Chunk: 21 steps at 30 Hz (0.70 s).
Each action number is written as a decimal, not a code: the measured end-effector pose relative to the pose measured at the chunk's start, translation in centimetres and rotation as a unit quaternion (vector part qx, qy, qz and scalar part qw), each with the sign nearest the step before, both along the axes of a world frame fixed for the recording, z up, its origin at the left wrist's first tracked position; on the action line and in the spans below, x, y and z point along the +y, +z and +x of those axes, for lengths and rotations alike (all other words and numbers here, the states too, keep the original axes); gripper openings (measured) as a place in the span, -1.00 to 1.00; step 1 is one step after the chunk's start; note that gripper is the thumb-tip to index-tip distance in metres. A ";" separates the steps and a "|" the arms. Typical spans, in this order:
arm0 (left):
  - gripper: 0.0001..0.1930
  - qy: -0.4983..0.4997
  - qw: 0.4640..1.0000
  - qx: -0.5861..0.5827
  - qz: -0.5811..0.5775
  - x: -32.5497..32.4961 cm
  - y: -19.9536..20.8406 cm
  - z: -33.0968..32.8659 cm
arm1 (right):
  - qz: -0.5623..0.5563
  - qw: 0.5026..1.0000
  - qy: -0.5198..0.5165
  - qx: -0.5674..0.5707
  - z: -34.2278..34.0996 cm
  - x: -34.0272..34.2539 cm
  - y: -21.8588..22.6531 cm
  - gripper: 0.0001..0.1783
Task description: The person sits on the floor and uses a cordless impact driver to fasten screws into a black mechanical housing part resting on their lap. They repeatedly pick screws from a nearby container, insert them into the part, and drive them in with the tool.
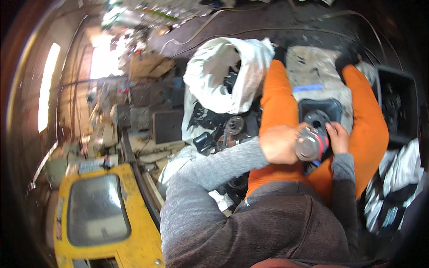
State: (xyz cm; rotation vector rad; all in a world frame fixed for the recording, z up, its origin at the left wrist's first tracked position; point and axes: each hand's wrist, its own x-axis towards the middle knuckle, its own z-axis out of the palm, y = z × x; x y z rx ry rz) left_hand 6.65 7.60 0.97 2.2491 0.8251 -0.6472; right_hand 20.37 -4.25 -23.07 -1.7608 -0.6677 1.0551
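Between my knees, my left hand point(282, 144) is closed around a rounded tool point(309, 145) with a grey, shiny end and a red band. Motion blur hides its exact kind. My right hand point(338, 137) has its fingers closed on the edge of a dark round metal part point(317, 119), just beyond the tool. Whether the tool touches that part is hidden. Under both sits a dark plastic bin point(338, 107) on a dirty pale sheet point(342, 91), with a blue strip point(308, 88) beyond it.
Left of my leg stand an open white sack point(210, 96) and a pile of dark metal parts point(233, 126). A black crate point(404, 82) holds parts at the right. Cables point(263, 30) cross the floor ahead. A yellow machine point(140, 223) stands at the lower left.
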 end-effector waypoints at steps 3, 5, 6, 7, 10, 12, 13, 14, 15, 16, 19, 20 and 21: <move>-0.32 -0.024 0.999 0.022 0.009 0.1 0.5 0.4 | 0.001 0.999 0.014 0.046 -0.7 -0.2 -0.8 -0.67; -0.32 -0.033 0.999 0.022 -0.003 0.0 -0.5 0.1 | -0.017 0.995 0.005 0.094 -0.9 -0.2 -1.5 -0.68; -0.32 -0.030 0.999 0.028 0.000 -0.1 -0.4 0.1 | -0.017 0.994 0.004 0.108 -1.0 0.1 -1.8 -0.68; -0.33 -0.028 0.999 0.036 -0.005 -0.5 -0.4 0.3 | -0.023 0.992 0.002 0.123 -0.9 -0.1 -1.6 -0.69; -0.32 -0.024 0.997 0.063 -0.026 -0.6 -0.2 1.2 | -0.037 0.988 -0.001 0.148 -0.5 -0.3 -1.1 -0.70; -0.32 -0.029 0.996 0.077 -0.034 -0.3 -0.6 1.8 | -0.025 0.985 -0.018 0.169 -0.3 -0.3 -1.1 -0.69; -0.31 -0.027 0.996 0.081 -0.035 -0.3 -0.6 1.9 | -0.021 0.984 -0.013 0.178 -0.4 -0.3 -1.0 -0.68; -0.31 -0.027 0.995 0.085 -0.035 -0.3 -0.7 1.8 | -0.017 0.982 -0.009 0.187 -0.6 -0.3 -0.9 -0.67; -0.31 -0.027 0.995 0.088 -0.035 -0.4 -0.8 1.7 | -0.013 0.981 -0.006 0.196 -0.8 -0.3 -0.9 -0.66; -0.34 -0.019 0.996 0.083 -0.039 -0.2 -1.1 1.5 | -0.018 0.983 -0.003 0.181 -1.0 -0.4 -1.7 -0.65; -0.41 -0.009 0.997 0.074 -0.032 0.0 -0.9 1.5 | -0.021 0.989 -0.011 0.147 -1.0 -0.1 -2.5 -0.61; -0.40 -0.014 0.999 0.036 -0.020 0.1 -1.6 0.9 | -0.020 0.996 0.014 0.087 -0.5 -0.1 -1.4 -0.60; -0.38 -0.021 1.000 -0.002 -0.009 0.7 -2.5 -0.2 | -0.021 0.999 0.039 0.028 0.0 0.6 -0.4 -0.60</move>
